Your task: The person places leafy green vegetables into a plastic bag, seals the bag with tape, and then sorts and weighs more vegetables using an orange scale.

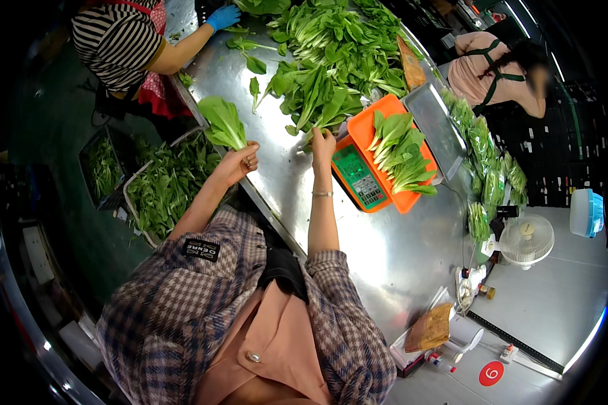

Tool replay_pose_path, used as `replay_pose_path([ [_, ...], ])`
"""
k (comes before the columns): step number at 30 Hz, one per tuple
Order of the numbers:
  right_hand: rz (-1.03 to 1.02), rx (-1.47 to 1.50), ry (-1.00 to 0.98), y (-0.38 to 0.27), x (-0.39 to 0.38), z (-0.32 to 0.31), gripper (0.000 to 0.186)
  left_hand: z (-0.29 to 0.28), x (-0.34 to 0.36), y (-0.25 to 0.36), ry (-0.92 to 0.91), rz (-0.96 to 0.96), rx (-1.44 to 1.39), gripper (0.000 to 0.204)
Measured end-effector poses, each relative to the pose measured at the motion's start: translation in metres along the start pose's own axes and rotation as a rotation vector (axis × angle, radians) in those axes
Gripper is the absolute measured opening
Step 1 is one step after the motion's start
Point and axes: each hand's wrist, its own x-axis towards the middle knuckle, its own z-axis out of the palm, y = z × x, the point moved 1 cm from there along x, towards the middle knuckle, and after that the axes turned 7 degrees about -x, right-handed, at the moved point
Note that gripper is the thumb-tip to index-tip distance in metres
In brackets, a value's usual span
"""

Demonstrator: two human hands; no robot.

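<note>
My left hand is closed around the stalk end of a leafy green, whose broad leaves point up and away over the table's left edge. At the near edge of a large heap of leafy greens, my right hand has its fingers pinched on the base of one of them. Just right of that hand stands an orange scale with a green display and a keypad. Its orange tray carries several leafy greens laid side by side.
A metal table runs beneath everything. Crates of greens stand on the floor at left. A co-worker's blue-gloved hand is at the far left; another person is beyond. Bagged greens and a white fan are at right.
</note>
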Motion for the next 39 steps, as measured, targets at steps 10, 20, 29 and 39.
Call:
replay_pose_path([
  [10,-0.247,-0.134,-0.237,-0.024,-0.092,0.014,0.023,0.029,0.01,-0.014,0.048,-0.072,0.304,0.036],
  [20,-0.268,-0.236,-0.32,-0.021,-0.099,0.024,0.025,0.001,0.013,-0.025,0.202,-0.075,0.277,0.024],
  [29,-0.398,-0.481,-0.561,-0.017,-0.091,0.026,0.033,-0.01,0.006,-0.013,0.072,-0.134,0.408,0.021],
  [39,-0.107,-0.663,-0.189,-0.044,-0.001,0.027,0.053,-0.01,-0.011,0.0,0.113,-0.114,-0.082,0.029],
])
